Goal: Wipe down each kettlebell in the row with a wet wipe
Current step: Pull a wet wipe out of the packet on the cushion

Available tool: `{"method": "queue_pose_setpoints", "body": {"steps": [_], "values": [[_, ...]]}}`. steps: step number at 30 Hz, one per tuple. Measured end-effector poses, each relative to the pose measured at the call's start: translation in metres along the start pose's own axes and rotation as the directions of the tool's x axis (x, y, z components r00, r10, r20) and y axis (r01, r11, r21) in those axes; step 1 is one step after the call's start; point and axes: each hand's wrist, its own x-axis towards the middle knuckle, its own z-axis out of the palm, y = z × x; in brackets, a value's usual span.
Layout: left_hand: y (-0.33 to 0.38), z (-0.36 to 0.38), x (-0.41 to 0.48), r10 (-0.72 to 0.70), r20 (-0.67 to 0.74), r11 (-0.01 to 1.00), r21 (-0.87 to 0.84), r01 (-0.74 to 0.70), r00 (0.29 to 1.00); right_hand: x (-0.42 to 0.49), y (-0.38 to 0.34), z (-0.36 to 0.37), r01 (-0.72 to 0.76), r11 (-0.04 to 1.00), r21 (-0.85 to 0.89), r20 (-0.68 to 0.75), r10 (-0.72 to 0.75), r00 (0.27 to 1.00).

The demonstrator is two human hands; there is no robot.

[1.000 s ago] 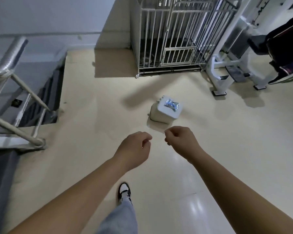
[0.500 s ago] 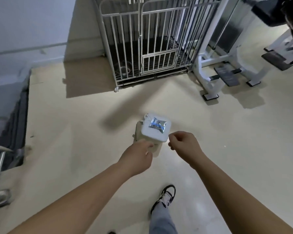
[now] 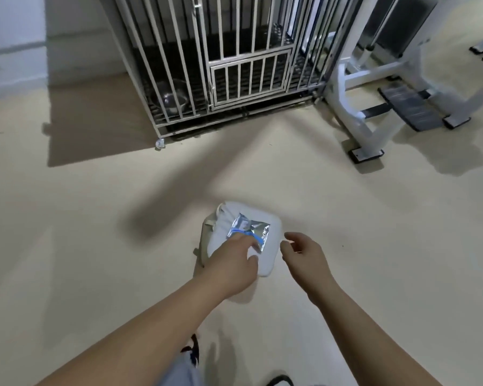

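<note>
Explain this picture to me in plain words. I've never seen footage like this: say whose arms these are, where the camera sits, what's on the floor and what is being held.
There is no machine here. The camera is worn on a person's head and looks forward and down, so the two bare arms coming in from the bottom are the wearer's own. The left hand reaches onto a silver and blue packet, its fingers touching the near edge; whether they have gripped it yet is hard to tell. The packet lies on top of a white box standing on the beige floor. The right hand hovers just beside the box, fingers loosely curled, holding nothing. Behind stand a metal cage with a bowl inside and a white gym machine. No kettlebells are in view.
</note>
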Motion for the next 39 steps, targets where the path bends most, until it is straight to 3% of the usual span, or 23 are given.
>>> {"method": "queue_pose_setpoints", "body": {"steps": [8, 11, 14, 18, 22, 29, 31, 35, 39], "values": [[-0.120, 0.115, 0.186, 0.063, 0.029, 0.980, 0.187, -0.067, 0.998, 0.184, 0.135, 0.091, -0.050, 0.995, 0.090, -0.041, 0.054, 0.998], [-0.145, 0.143, 0.222, 0.081, 0.045, 0.953, 0.288, -0.090, 0.996, 0.235, 0.168, 0.114, -0.106, 0.987, 0.122, -0.054, 0.113, 0.992], [-0.158, 0.152, 0.240, 0.165, -0.031, 0.914, 0.381, -0.141, 0.986, 0.267, 0.177, 0.126, -0.156, 0.972, 0.178, -0.033, 0.164, 0.986], [-0.163, 0.143, 0.251, 0.232, -0.127, 0.936, 0.299, -0.186, 0.964, 0.278, 0.173, 0.129, -0.222, 0.907, 0.357, 0.108, 0.195, 0.975], [-0.166, 0.133, 0.260, 0.160, -0.106, 0.969, 0.209, -0.135, 0.981, 0.274, 0.182, 0.137, -0.214, 0.917, 0.335, 0.159, 0.168, 0.973], [-0.158, 0.137, 0.269, 0.107, -0.140, 0.927, 0.373, -0.048, 0.984, 0.282, 0.190, 0.146, -0.185, 0.845, 0.502, 0.118, 0.145, 0.982], [-0.160, 0.139, 0.269, 0.054, -0.130, 0.953, 0.301, -0.012, 0.990, 0.281, 0.191, 0.145, -0.170, 0.823, 0.543, 0.101, 0.137, 0.985], [-0.164, 0.150, 0.266, -0.080, -0.136, 0.995, -0.063, 0.072, 0.987, 0.278, 0.198, 0.146, -0.173, 0.775, 0.608, 0.129, 0.118, 0.985], [-0.163, 0.164, 0.266, -0.125, -0.194, 0.987, -0.123, 0.103, 0.973, 0.276, 0.206, 0.150, -0.189, 0.755, 0.628, 0.173, 0.102, 0.980]]}}
